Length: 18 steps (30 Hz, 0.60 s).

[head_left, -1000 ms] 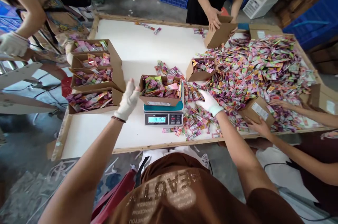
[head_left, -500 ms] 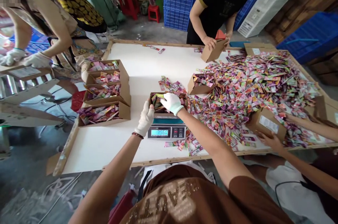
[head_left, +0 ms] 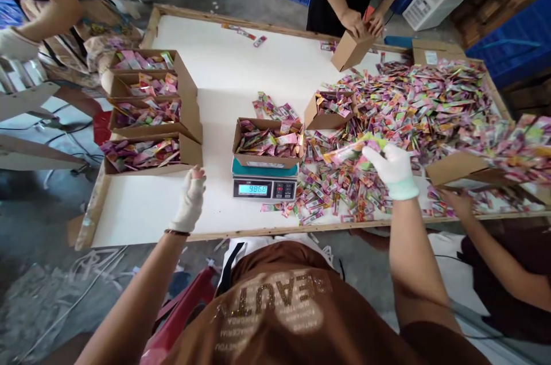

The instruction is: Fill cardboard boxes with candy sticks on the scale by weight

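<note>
Box [head_left: 255,160] is placed left of right fingers [head_left: 376,160], heap [head_left: 426,95] beyond; packets [head_left: 346,152] are gripped, long axis leftward; left fingers [head_left: 194,182] are extended.

Here's a lane of white tabletop [head_left: 217,95], running up between the four packed boxes [head_left: 190,150] and the scale [head_left: 264,187]! Rightward, the packet heap [head_left: 430,89] (what a sprawl!) blocks any low pass.
</note>
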Each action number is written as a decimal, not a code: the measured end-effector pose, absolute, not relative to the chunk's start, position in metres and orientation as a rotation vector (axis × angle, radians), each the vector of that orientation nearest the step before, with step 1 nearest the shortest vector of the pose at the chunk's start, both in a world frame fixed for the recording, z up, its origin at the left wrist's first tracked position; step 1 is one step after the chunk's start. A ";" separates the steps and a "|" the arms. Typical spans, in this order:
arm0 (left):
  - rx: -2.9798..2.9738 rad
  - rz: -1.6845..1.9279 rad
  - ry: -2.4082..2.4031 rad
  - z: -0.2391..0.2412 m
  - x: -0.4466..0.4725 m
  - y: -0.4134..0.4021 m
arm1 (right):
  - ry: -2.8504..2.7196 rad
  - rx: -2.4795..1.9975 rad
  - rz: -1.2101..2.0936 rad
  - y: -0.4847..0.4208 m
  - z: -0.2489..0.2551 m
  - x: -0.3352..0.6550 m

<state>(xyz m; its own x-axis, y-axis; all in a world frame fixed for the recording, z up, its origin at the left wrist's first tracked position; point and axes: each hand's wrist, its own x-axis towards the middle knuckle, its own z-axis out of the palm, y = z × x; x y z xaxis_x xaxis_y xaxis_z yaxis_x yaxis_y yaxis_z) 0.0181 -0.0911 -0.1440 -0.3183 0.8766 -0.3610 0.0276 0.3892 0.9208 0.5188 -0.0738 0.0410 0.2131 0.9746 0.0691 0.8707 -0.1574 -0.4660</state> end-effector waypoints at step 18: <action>1.499 1.122 1.612 -0.047 0.051 -0.083 | -2.474 -2.573 0.467 -0.028 0.030 0.490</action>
<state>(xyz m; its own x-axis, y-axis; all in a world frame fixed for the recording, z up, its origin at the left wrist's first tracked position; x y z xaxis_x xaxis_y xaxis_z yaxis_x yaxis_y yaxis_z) 0.0506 -0.0831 -0.0474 -0.1269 0.9882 0.0853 0.4237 -0.0237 0.9055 0.4896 -0.0277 0.0300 0.0722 0.8745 -0.4797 0.9891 -0.0011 0.1469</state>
